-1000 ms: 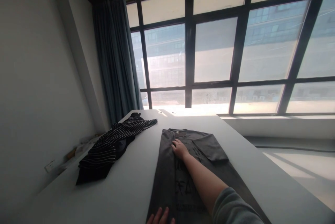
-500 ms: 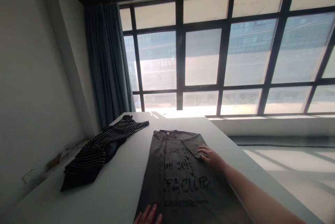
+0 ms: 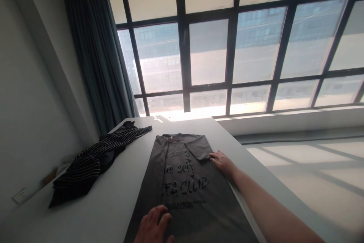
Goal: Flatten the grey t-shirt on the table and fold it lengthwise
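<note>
A dark grey T-shirt (image 3: pixel 184 182) with black lettering lies front up on the white table (image 3: pixel 113 205), its collar toward the window. Its left side is folded inward in a long strip, and the short right sleeve is laid across the chest. My right hand (image 3: pixel 223 163) rests at the shirt's right edge beside that sleeve, fingers stretched out and touching the cloth. Over the lower left part of the shirt is my left hand (image 3: pixel 153 224), its fingers loosely bent and apart, with nothing seen between them. The shirt's bottom hem is out of view.
A black garment with white stripes (image 3: pixel 85 167) lies crumpled along the table's left side. Beyond the table are a blue curtain (image 3: pixel 96 53) and a large black-framed window (image 3: pixel 184 53). Sunlit floor (image 3: pixel 318 167) extends to the right of the table.
My left hand has come further up into view over the shirt. My right hand has shifted slightly outward, from the sleeve to the shirt's right edge. The view has turned right and tilted.
</note>
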A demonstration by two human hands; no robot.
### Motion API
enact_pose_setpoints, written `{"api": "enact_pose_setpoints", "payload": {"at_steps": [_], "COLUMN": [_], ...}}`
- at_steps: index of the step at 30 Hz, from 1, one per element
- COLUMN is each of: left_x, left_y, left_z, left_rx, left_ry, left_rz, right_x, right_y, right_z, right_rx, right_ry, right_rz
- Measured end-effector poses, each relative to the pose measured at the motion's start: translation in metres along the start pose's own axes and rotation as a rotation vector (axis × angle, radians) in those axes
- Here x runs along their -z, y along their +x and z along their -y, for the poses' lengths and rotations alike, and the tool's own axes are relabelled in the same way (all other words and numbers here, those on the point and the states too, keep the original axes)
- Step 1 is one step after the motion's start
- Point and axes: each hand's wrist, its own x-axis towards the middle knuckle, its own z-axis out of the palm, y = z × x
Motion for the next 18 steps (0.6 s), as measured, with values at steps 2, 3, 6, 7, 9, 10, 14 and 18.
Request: {"api": "enact_pose_setpoints", "payload": {"at_steps": [2,3,6,7,9,10,14,18], "left_x": [-0.008,-0.014,-0.031,-0.036,-0.042,-0.043,-0.035,-0.021], "left_y": [0.023,0.034,0.066,0.076,0.093,0.101,0.128,0.144], "left_z": [-0.027,-0.041,-0.083,-0.096,-0.121,-0.132,-0.164,-0.178], "left_rx": [-0.143,-0.266,-0.629,-0.713,-0.82,-0.857,-0.98,-0.996], "left_ry": [-0.066,-0.093,-0.106,-0.099,-0.093,-0.091,-0.102,-0.11], "left_rz": [0.022,0.037,0.086,0.106,0.151,0.174,0.249,0.26], "right_x": [0.002,0.003,0.003,0.002,0.001,0.0,-0.002,-0.002], "right_y": [-0.002,-0.002,-0.002,-0.001,0.001,0.002,0.005,0.007], "right_z": [-0.002,-0.003,-0.009,-0.011,-0.015,-0.017,-0.024,-0.027], "right_rx": [-0.005,-0.01,-0.021,-0.02,-0.01,-0.003,0.031,0.052], "right_ry": [0.039,0.06,0.124,0.143,0.174,0.185,0.24,0.276], "right_rz": [0.013,0.02,0.026,0.025,0.015,0.011,-0.008,-0.03]}}
